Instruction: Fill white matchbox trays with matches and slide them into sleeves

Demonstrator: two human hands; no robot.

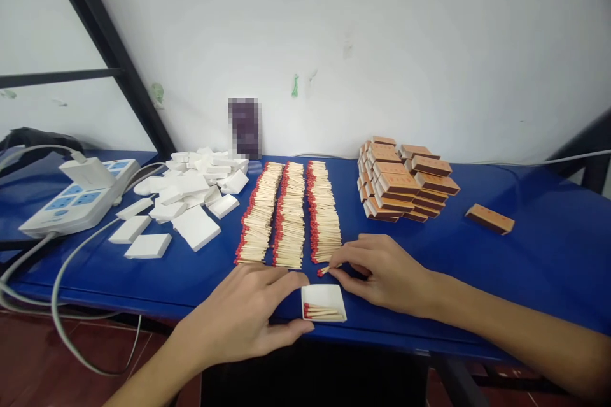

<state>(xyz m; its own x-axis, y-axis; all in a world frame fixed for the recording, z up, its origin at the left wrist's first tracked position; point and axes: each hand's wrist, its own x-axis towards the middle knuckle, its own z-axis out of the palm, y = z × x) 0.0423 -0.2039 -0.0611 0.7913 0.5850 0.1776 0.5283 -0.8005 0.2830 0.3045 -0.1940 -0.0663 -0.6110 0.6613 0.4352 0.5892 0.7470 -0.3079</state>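
Observation:
A small white tray point(324, 295) with a few red-tipped matches in it sits at the front edge of the blue table point(525, 248). My left hand point(248, 314) rests beside the tray, its thumb and fingers held loosely against the tray's left side. My right hand point(382, 270) pinches a match point(324, 271) at the near end of the right row of matches. Three long rows of red-tipped matches point(291, 216) lie in the middle of the table.
A pile of white inner trays point(191, 193) lies at the left. Stacked brown matchbox sleeves point(405, 181) stand at the right, with one lone sleeve point(489, 218) further right. A white power strip point(79, 197) with cables sits at the far left.

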